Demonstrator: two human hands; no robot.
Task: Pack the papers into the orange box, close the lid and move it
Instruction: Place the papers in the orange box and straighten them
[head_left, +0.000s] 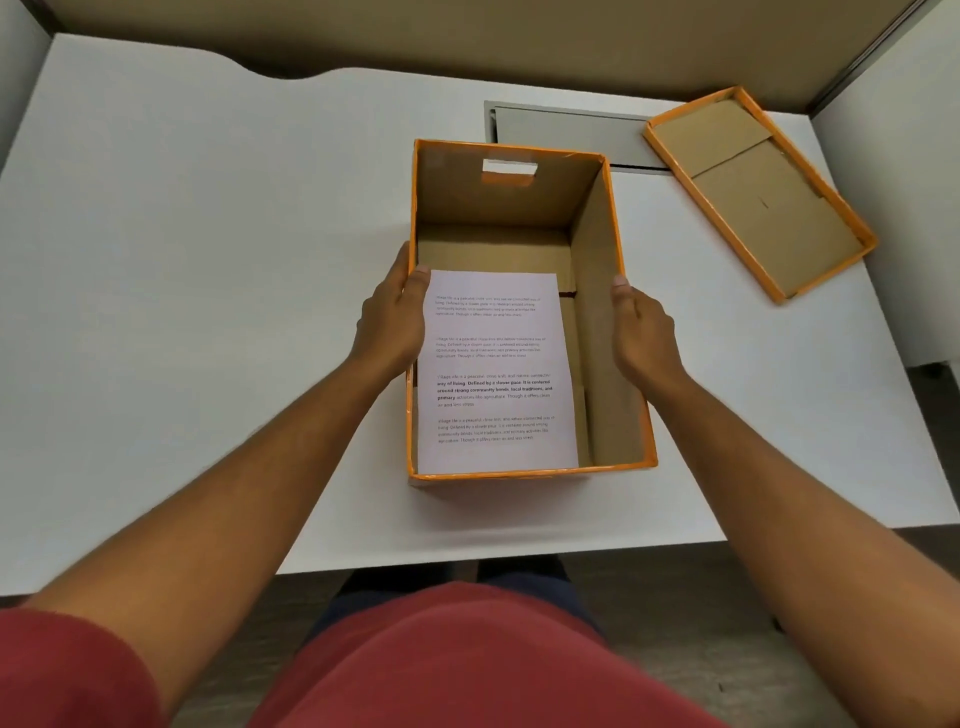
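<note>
The orange box (597, 312) stands open in the middle of the white desk (208, 270), its cardboard inside showing. A printed white paper (498, 374) lies inside, against the left wall and near the front. My left hand (389, 317) clasps the box's left wall, fingers outside and thumb over the rim, touching the paper's top left corner. On the opposite side, my right hand (644, 327) holds the right wall with its thumb on the rim. The orange lid (763, 208) lies upside down at the back right of the desk, apart from the box.
A grey cable hatch (566, 135) is set into the desk behind the box. A beige partition runs along the back edge. The desk's front edge is close to my body, and the right edge lies just past the lid.
</note>
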